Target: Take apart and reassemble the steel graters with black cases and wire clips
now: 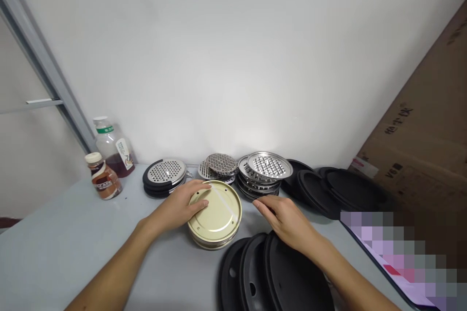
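A short stack of round gold-coloured metal lids (pixel 221 214) lies on the table in front of me. The top one has small holes near its rim and a pale strip across it. My left hand (pixel 188 203) grips its left edge, thumb on top and fingers at the far rim. To the right of the stack, apart from it, my right hand (pixel 279 211) is closed with thumb and fingers pressed together. Whatever it may hold is hidden. Just below that hand, several black round trays (pixel 299 272) lean over one another.
Behind the lids sit black-rimmed round graters (pixel 167 172), loose perforated discs (pixel 222 163) and stacked steel grater discs (pixel 269 166). More black round trays (pixel 355 187) lie at right, near a cardboard box (pixel 416 121) and a pixelated screen (pixel 401 262). Two bottles (pixel 104 180) stand at left.
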`<state>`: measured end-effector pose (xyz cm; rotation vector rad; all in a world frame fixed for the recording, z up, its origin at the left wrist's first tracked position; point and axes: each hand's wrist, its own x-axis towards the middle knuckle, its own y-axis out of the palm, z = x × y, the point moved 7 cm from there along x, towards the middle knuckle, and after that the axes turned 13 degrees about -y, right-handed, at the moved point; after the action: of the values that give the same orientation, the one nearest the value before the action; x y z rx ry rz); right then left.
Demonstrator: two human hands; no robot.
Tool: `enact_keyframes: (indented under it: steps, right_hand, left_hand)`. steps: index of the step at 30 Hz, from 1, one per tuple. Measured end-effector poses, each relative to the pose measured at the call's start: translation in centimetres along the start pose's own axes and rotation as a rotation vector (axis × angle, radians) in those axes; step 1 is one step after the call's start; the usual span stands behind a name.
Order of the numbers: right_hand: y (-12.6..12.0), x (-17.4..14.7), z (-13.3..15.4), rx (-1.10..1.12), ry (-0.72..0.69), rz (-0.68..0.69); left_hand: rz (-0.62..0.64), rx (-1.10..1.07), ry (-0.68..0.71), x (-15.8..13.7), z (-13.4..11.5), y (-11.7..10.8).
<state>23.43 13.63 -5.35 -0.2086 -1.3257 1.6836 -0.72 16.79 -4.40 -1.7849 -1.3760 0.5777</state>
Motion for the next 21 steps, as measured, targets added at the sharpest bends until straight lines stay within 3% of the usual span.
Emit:
enact_keyframes:
  steps: [8, 10, 13, 16, 18, 21]
  right_hand:
    - [0.3, -0.3, 1.7, 0.085, -0.066, -0.166]
    - [0.2, -0.3, 1.8, 0.111, -0.074, -0.181]
    - [-0.2, -0.4, 1.7, 0.144, -0.077, -0.219]
    - [-0.8, -0.5, 1.0, 0.158, -0.045, -0.27]
    - [-1.1, -0.5, 0.5, 0.157, -0.022, -0.29]
    - [-1.1, -0.5, 0.0, 0.159, -0.01, -0.303]
  left_hand:
    - [0.019, -0.057, 0.004, 0.0, 0.1, -0.7]
    - [-0.039, -0.05, -0.048, 0.2, 0.8, -1.4]
    - [-0.299, -0.033, -0.258, 0.7, 4.4, -4.5]
    - [-0.571, -0.011, -0.566, 0.1, 10.1, -8.3]
    - [-0.619, -0.03, -0.742, -0.5, 13.8, -9.7]
    - [-0.587, -0.119, -0.883, -0.8, 17.4, -10.0]
